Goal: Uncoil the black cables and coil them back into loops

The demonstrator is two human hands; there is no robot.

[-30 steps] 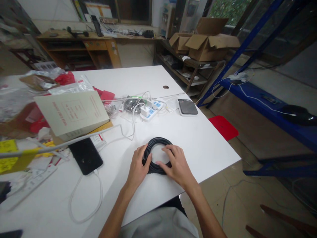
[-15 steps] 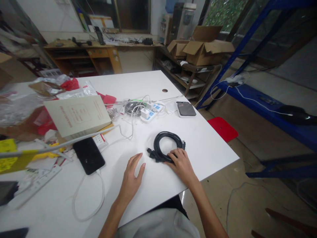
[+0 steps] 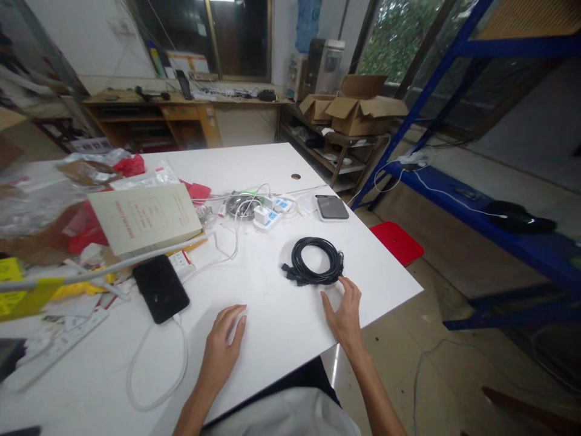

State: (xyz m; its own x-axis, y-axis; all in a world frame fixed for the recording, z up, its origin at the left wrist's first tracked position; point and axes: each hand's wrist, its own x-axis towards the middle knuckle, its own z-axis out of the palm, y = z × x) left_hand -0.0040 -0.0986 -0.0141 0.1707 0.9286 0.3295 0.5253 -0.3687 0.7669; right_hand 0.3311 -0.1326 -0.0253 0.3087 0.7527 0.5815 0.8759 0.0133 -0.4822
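Note:
A coiled black cable (image 3: 297, 257) lies on the white table (image 3: 267, 327), its plug ends sticking out at the lower left of the ring. My right hand (image 3: 344, 312) is just below the coil's right side, thumb and fingers apart and nothing between them. Its fingertips are close to the cable; whether they touch it I cannot tell. Farther left, my left hand (image 3: 223, 345) hovers at the table's near side, empty, with the thumb away from the fingers. The coil lies between and beyond both hands.
A black phone (image 3: 161, 289) on a white charging cord lies left. Beyond are a propped cream box (image 3: 147, 218), plastic bags, a white power strip (image 3: 267, 217) with tangled cords, and a flat grey-topped device (image 3: 333, 208). A red stool (image 3: 397, 242) and blue shelving (image 3: 481, 206) stand right.
My right hand has let go of the coiled cable and drawn back to its lower right. My left hand has moved a little down and left. The camera view has tilted up slightly.

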